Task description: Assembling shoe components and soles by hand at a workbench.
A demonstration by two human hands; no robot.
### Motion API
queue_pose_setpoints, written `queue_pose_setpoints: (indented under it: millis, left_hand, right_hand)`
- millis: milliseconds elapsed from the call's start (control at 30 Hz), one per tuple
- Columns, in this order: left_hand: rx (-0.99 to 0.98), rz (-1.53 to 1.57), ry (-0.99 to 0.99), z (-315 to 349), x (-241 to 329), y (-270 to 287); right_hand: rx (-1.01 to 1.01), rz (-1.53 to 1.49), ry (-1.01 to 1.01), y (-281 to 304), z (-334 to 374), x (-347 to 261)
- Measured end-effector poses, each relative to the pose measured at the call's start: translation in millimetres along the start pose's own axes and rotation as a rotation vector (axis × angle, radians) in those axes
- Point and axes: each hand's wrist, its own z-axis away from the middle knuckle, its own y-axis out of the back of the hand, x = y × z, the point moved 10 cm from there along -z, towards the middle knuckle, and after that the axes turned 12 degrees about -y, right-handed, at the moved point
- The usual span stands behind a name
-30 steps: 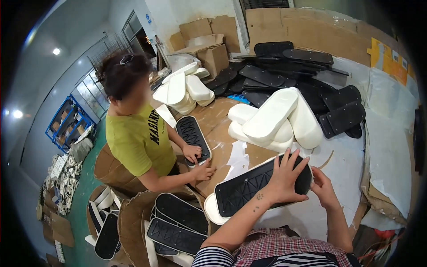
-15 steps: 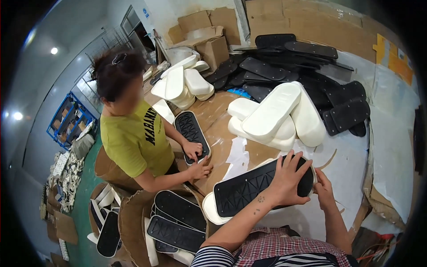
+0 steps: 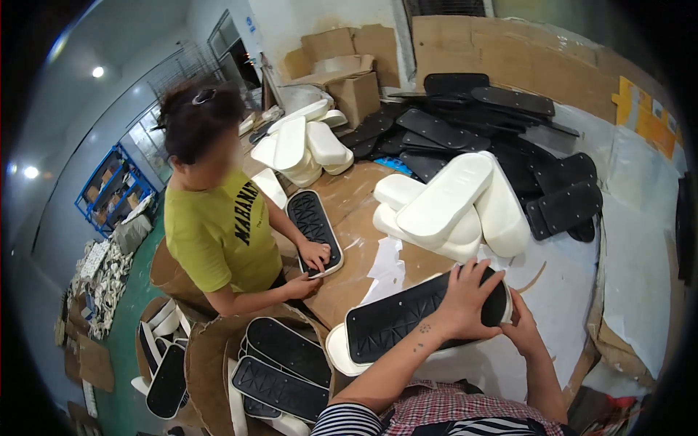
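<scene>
A long, round-ended black panel [image 3: 396, 316] with moulded ribs lies on a white shell [image 3: 507, 307], whose pale rim shows around it. My left hand [image 3: 469, 304] spans the panel's right end, fingers spread over the far side and thumb at the near edge. At that same end, my right hand [image 3: 522, 327] curls its fingers round the shell's edge; the undersides of its fingers are hidden. Another white piece [image 3: 338, 350] sticks out beneath the left end. Across the table, a co-worker's hands [image 3: 314, 256] work on a similar black panel [image 3: 309, 221] in a white shell.
White shells [image 3: 447, 192] are stacked ahead of me, with a heap of black panels [image 3: 563, 200] behind and to the right. More white shells [image 3: 291, 142] lie farther left. At the lower left, a large carton [image 3: 207, 367] contains several assembled pieces. Cardboard [image 3: 509, 51] lines the back.
The view has tilted slightly, so the scene sits lower. My hands stay at the panel's right end with small finger shifts. The co-worker's nearer hand has drawn back toward the body.
</scene>
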Motion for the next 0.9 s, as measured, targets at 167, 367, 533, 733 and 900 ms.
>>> queue_pose_setpoints:
  millis: [167, 367, 533, 733, 900]
  left_hand:
    - [0.104, 0.056, 0.001, 8, -23, 41]
    - [0.111, 0.001, -0.064, 2, -13, 45]
    - [0.059, -0.030, -0.082, 1, -11, 18]
    - [-0.014, -0.079, -0.054, 4, -7, -2]
    - [-0.067, -0.097, -0.026, 5, -9, -10]
  right_hand:
    - [-0.040, 0.013, 0.108, -2, -31, 6]
    - [-0.014, -0.009, 0.108, -9, -27, -26]
    - [0.001, 0.021, 0.108, -9, -13, -21]
    - [0.060, 0.049, 0.182, -12, 2, -28]
    - [0.064, 0.068, 0.156, -11, 2, -30]
